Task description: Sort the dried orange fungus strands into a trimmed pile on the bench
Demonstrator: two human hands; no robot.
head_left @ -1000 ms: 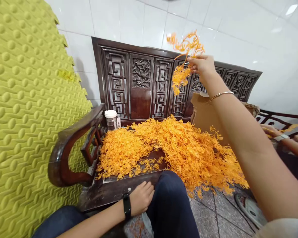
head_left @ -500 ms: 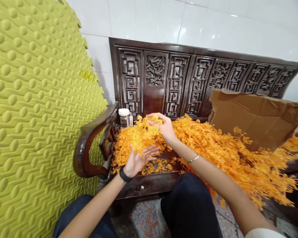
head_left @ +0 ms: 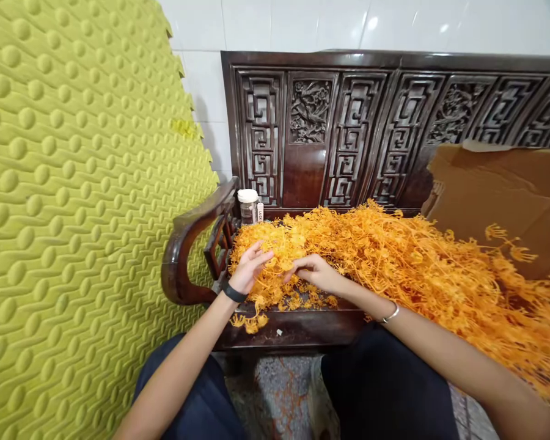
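Note:
Both hands work among spindly orange plastic flower sprigs [head_left: 389,263] heaped on a dark wooden bench [head_left: 311,327]. My left hand [head_left: 249,267], with a black wristband, is partly closed around a bunch of sprigs at the front of the heap; part of its grip is hidden. Below that wrist, a few sprigs [head_left: 251,322] hang over the seat edge. My right hand [head_left: 318,273], wearing a silver bangle, pinches at the same bunch from the right with thumb and fingers bent together. Loose orange flower pieces [head_left: 302,299] lie beneath the hands.
A clear jar with a white lid [head_left: 247,196] stands in the bench's back left corner, beside the curved armrest [head_left: 176,263]. Yellow foam matting [head_left: 73,214] rises on the left. A cardboard sheet [head_left: 499,195] leans at the right behind the heap. Orange bits litter the floor [head_left: 284,391].
My right hand has come down from above the bunch to its right side. My left hand has turned from an open, spread palm to curl around the sprigs. The view has shifted slightly.

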